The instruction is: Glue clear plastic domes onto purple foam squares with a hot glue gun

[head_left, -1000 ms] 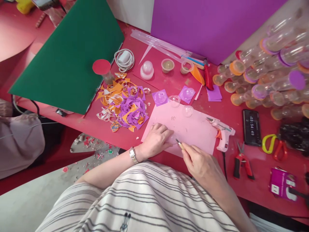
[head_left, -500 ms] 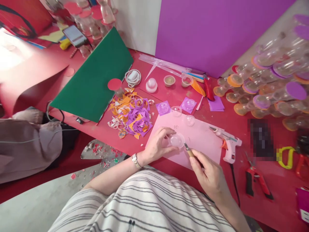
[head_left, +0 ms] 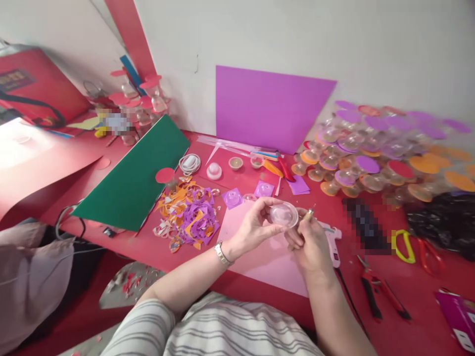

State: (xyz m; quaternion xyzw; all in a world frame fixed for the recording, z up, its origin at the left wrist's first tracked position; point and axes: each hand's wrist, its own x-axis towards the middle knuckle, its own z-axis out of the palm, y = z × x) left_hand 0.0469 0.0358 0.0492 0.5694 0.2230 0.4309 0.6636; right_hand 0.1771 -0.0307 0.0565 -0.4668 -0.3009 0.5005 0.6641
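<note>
My left hand grips a small clear plastic cup by its side, thumb below and fingers around the far edge. The cup is raised above a pink sheet and tilted, its round rim turned to the right. My right hand is closed around a craft knife, whose wooden handle is mostly covered by the fingers. The knife's tip points up and away from the cup. Some right fingers are close against the cup's right side; whether they press on it I cannot tell. Purple squares with clear domes lie behind.
A heap of purple and orange scraps lies left, beside a leaning green board. On the right are a glue gun partly behind my right hand, red-handled pliers and stacked clear bottle pieces with coloured discs. Another person's sleeve shows left.
The cup has been lifted off the pink sheet and tilted. My right hand has turned the knife away from the rim and come up beside the cup. The view has tipped upward.
</note>
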